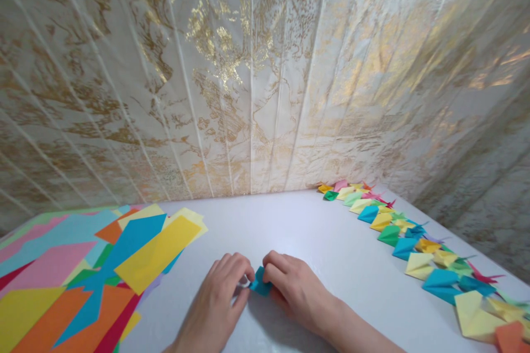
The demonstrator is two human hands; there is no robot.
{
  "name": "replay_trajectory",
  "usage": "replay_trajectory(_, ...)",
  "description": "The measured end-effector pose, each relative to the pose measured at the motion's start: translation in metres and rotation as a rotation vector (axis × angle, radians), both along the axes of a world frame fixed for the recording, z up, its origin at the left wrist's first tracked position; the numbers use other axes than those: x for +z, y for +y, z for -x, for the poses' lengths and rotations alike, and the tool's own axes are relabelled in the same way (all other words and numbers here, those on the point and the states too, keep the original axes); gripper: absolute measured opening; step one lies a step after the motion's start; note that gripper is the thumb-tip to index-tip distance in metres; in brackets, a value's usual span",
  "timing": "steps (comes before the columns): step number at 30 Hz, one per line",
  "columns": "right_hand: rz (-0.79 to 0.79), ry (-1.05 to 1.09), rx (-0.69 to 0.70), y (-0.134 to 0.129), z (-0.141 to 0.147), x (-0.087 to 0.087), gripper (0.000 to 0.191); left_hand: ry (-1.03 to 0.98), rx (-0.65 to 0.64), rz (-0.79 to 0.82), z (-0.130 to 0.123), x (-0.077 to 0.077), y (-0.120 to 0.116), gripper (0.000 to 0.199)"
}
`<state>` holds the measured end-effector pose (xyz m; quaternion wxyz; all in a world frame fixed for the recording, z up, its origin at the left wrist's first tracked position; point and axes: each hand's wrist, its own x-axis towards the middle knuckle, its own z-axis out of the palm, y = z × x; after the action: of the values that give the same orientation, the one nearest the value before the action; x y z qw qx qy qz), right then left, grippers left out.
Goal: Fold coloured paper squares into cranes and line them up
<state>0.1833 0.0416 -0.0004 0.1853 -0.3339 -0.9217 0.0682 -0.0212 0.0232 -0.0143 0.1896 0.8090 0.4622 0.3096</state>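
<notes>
A small folded piece of blue paper is held between my two hands, low in the middle of the view. My left hand pinches its left corner with thumb and forefinger. On the other side my right hand grips the right edge, its fingers curled and partly covering the paper. The lower side of the paper is partly hidden by my fingers.
Loose sheets of coloured paper overlap across the left of the white table. Rows of folded paper figures line the right edge. Behind the table hangs a white and gold patterned curtain.
</notes>
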Motion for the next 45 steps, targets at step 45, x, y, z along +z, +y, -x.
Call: replay_trajectory(45, 0.308, 0.04, -0.373, 0.004, 0.006, 0.009, 0.014, 0.221, 0.164, 0.054, -0.012, 0.005, 0.001, 0.014)
